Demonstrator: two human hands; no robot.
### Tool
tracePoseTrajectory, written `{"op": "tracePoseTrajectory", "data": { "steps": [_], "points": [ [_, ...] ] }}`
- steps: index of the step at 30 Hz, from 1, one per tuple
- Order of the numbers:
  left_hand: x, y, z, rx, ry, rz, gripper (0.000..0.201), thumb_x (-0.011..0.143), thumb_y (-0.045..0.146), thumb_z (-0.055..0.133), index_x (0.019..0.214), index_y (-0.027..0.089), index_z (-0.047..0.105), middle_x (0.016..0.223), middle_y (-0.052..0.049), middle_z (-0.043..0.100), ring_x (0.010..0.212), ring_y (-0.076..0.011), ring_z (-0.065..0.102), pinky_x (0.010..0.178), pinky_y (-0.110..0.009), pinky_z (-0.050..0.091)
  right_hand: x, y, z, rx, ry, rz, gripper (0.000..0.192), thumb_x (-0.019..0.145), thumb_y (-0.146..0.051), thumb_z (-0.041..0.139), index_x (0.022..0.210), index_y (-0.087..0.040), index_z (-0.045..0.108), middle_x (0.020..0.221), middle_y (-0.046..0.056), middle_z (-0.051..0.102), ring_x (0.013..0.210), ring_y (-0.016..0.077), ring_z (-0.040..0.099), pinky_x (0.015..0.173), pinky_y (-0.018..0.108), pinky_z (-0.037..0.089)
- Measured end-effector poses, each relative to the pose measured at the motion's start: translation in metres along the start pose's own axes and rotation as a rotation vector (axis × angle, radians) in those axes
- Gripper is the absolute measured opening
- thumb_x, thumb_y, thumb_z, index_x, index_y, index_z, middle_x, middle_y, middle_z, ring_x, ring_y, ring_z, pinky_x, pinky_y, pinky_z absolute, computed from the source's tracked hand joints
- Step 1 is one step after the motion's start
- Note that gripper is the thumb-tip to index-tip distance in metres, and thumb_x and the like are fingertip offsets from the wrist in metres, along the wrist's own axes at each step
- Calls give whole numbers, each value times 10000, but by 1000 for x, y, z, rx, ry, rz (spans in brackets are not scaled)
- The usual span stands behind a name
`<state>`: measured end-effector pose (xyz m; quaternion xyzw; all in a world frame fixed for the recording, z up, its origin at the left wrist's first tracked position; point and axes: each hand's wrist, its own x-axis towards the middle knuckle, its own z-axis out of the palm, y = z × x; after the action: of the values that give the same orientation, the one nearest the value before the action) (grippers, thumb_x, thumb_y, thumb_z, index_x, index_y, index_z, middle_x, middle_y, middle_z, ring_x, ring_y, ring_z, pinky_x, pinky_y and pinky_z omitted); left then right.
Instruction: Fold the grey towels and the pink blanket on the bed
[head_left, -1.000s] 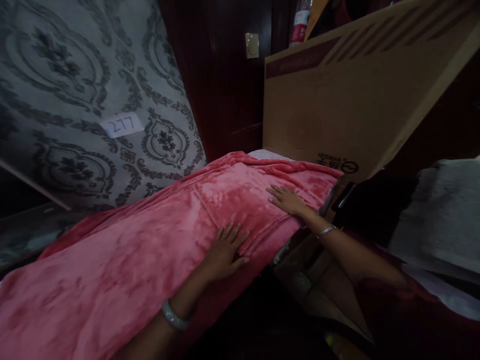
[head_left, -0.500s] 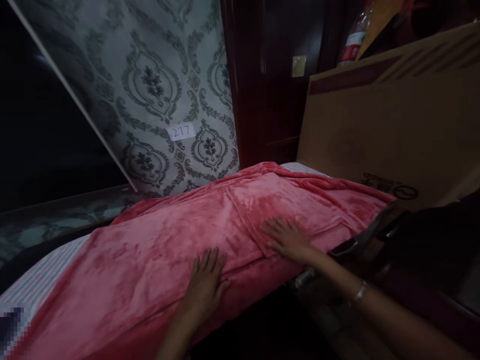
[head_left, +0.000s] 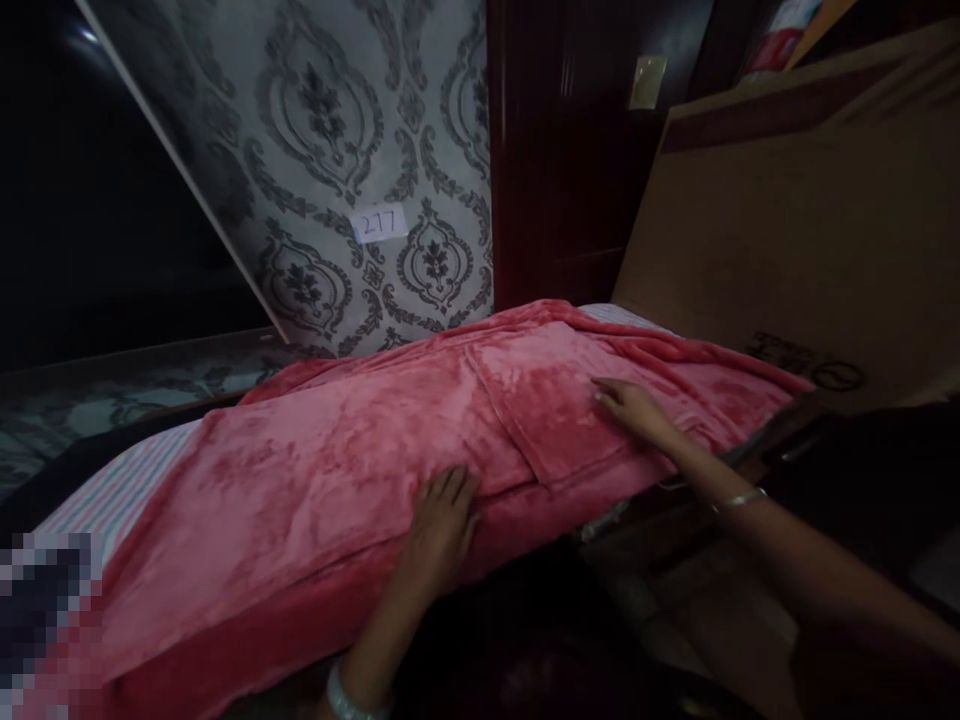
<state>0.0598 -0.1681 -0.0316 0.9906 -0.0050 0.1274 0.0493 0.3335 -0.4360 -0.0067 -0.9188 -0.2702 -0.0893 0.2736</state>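
While we look down over the bed, we see the patterned wall panel (head_left: 337,150) leaning behind it, with a small paper label (head_left: 379,222) reading 277 stuck on. Beside it to the right stands a large cardboard box (head_left: 787,230) tilted against dark wood. Across the striped sheet (head_left: 112,495) lies our pink fleece blanket (head_left: 360,450), spread lengthwise and hanging over the near edge. Our left hand (head_left: 442,525) rests flat on the blanket's front edge, fingers stretched and loose, gripping nothing. Our right hand (head_left: 634,408) lies palm down farther right, just beside a folded flap, fingers extended and pressed onto the fleece. A bangle (head_left: 739,499) circles the right wrist, a pale bracelet (head_left: 349,697) the left.
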Motion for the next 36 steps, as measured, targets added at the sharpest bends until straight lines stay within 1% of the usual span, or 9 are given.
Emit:
{"op": "tracePoseTrajectory", "data": {
  "steps": [3, 6, 8, 12, 16, 20, 26, 32, 36],
  "points": [
    [16, 15, 7, -17, -8, 43, 464, 924, 222, 507, 1383, 165, 544, 1443, -145, 539, 1291, -317, 492, 1065, -520, 410, 11, -11, 6, -17, -31, -48, 525, 900, -299, 413, 1348, -87, 586, 1322, 147, 616, 1214, 275, 579, 1073, 413, 432],
    [21, 25, 16, 8, -7, 51, 398, 942, 191, 462, 1319, 181, 591, 1395, -143, 570, 1207, -316, 524, 991, -520, 443, 17, -44, 22, -15, -65, -201, 519, 918, -310, 429, 1384, -120, 555, 1402, 122, 558, 1303, 267, 499, 1134, 422, 359],
    [19, 29, 21, 35, 13, 55, 406, 937, 142, 441, 1312, 184, 591, 1365, -141, 580, 1170, -308, 527, 967, -503, 450, 22, -70, 34, -29, -116, -238, 520, 938, -324, 434, 1407, -120, 527, 1422, 132, 536, 1311, 266, 485, 1134, 413, 351],
    [16, 31, 21, 19, 49, 53, 431, 920, 110, 468, 1332, 184, 573, 1236, -138, 606, 1093, -286, 532, 926, -457, 468, 37, -118, 54, -140, -252, -146, 535, 970, -394, 454, 1452, -160, 461, 1385, 147, 554, 1242, 267, 539, 1068, 365, 402],
    [25, 32, 15, 18, -1, 70, 451, 946, 192, 495, 1391, 260, 521, 1098, -101, 604, 992, -257, 553, 827, -408, 483, 53, -148, 69, -225, -321, -70, 659, 895, -430, 598, 1465, -159, 408, 1369, 188, 538, 1156, 298, 595, 977, 387, 469],
    [32, 31, 15, 42, -27, 89, 453, 966, 260, 503, 1411, 345, 485, 1083, -66, 593, 988, -242, 557, 832, -389, 462, 64, -156, 79, -238, -321, -43, 728, 846, -344, 668, 1475, -123, 375, 1352, 212, 547, 1153, 313, 600, 928, 379, 493],
    [29, 26, 19, 11, 11, 115, 420, 983, 292, 484, 1386, 411, 494, 1081, -44, 595, 972, -217, 548, 829, -359, 422, 79, -151, 77, -198, -274, -30, 554, 898, -135, 467, 1451, -115, 440, 1277, 175, 626, 1163, 256, 606, 958, 322, 462],
    [26, 22, 27, -17, 146, 156, 367, 949, 324, 565, 1311, 387, 557, 1014, -16, 594, 922, -195, 528, 799, -345, 396, 84, -147, 76, -126, -274, -74, 498, 859, -183, 551, 1356, -148, 572, 1258, 129, 658, 1145, 226, 621, 941, 251, 453],
    [26, 19, 41, -11, 259, 150, 327, 910, 376, 625, 1235, 392, 600, 988, -5, 588, 899, -187, 516, 765, -339, 379, 113, -150, 73, -98, -208, -39, 422, 956, -307, 460, 1322, -153, 604, 1239, 139, 666, 1156, 234, 616, 936, 270, 453]
  ]
}}
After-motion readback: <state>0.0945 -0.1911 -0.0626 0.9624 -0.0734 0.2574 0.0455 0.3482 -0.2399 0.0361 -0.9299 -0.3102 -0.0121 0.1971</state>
